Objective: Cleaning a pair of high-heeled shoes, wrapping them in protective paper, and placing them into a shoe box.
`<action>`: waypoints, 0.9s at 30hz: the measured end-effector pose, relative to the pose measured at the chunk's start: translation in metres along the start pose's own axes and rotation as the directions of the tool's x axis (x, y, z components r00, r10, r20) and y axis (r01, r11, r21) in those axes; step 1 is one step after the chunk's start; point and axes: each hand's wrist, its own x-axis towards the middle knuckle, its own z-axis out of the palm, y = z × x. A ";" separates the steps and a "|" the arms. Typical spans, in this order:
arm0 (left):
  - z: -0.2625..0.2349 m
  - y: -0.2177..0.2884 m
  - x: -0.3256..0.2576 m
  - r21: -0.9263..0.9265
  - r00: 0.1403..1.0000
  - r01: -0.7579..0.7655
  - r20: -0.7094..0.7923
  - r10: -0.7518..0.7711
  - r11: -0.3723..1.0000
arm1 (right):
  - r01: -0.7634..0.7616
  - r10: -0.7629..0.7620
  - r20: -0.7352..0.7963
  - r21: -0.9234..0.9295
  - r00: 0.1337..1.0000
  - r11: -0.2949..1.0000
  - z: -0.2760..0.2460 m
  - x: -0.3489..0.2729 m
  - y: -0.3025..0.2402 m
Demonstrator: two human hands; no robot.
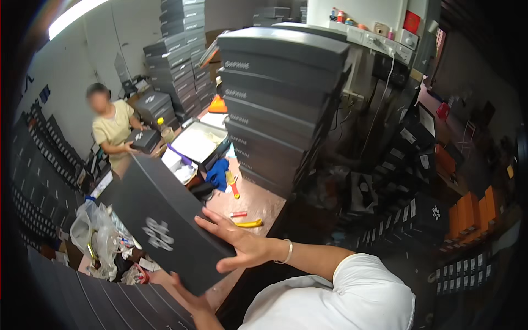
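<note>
A dark grey shoebox [157,220] with a pale emblem on its lid is tilted in front of me, between my two hands. My right hand [239,242] grips its right end, fingers spread over the edge and thumb lower down. At the box's lower edge, my left hand [190,294] holds it from the near side; most of its fingers are hidden. Beyond the box lie a yellow-handled tool [248,223], a red marker-like stick [237,214] and a blue cloth [218,175] on the pinkish table [261,201].
A tall stack of dark shoeboxes [269,104] stands on the table's far side. Across the table, a co-worker [113,124] holds a small dark box [145,141]. Plastic bags [99,236] lie at left. More dark boxes [93,297] line the lower left; orange boxes [467,214] stand at right.
</note>
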 end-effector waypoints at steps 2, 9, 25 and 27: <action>0.025 -0.006 0.023 0.028 0.999 -0.032 0.023 0.032 0.999 | 0.262 -0.292 -0.064 -0.296 0.954 0.919 -0.051 0.013 -0.031; 0.349 0.041 0.102 -0.125 0.749 0.097 0.662 0.010 0.987 | 0.263 -0.436 -0.631 -0.353 0.641 0.898 -0.331 0.003 -0.110; 0.244 0.085 -0.001 0.628 0.544 -0.148 0.697 -0.468 0.764 | 0.334 -0.745 -0.478 -0.685 0.465 0.648 -0.385 0.048 -0.114; 0.190 0.110 -0.022 0.679 0.694 -0.095 0.570 -0.440 0.728 | 0.628 -0.730 -0.308 -0.374 0.610 0.682 -0.267 0.091 -0.146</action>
